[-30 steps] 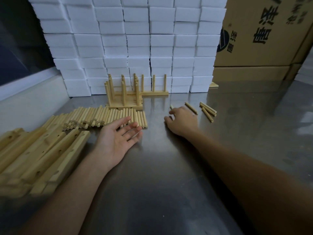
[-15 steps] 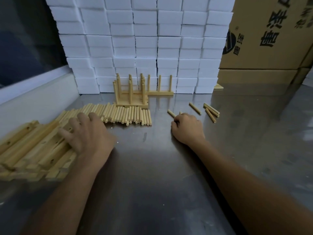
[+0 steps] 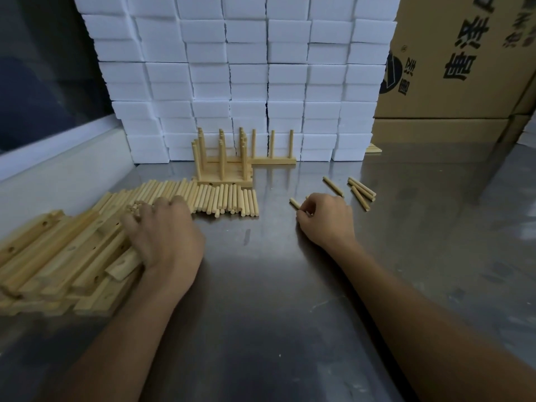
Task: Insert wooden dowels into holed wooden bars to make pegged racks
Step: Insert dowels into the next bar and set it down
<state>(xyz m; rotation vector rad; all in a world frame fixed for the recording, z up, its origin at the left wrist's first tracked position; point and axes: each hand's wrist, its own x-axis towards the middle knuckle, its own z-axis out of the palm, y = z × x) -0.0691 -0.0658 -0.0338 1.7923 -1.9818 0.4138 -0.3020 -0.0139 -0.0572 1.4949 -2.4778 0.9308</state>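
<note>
A pile of holed wooden bars (image 3: 58, 256) lies at the left of the steel table. My left hand (image 3: 165, 233) lies palm down on the pile's right edge, fingers curled over a bar (image 3: 123, 265) at the near side. A row of loose dowels (image 3: 220, 198) lies behind it. My right hand (image 3: 326, 220) rests on the table with its fingertips pinching a short dowel (image 3: 295, 203). A few more dowels (image 3: 361, 192) lie to its right. Finished pegged racks (image 3: 223, 166) stand at the back.
A wall of white foam blocks (image 3: 246, 76) rises behind the racks. Brown cardboard boxes (image 3: 464, 68) stand at the back right. A pale ledge (image 3: 58, 175) borders the table on the left. Bare steel tabletop (image 3: 275, 285) lies between my arms.
My left hand turned palm down and moved left from the dowel row onto the bar pile. My right hand stayed near the single dowel, its fingers curling onto it.
</note>
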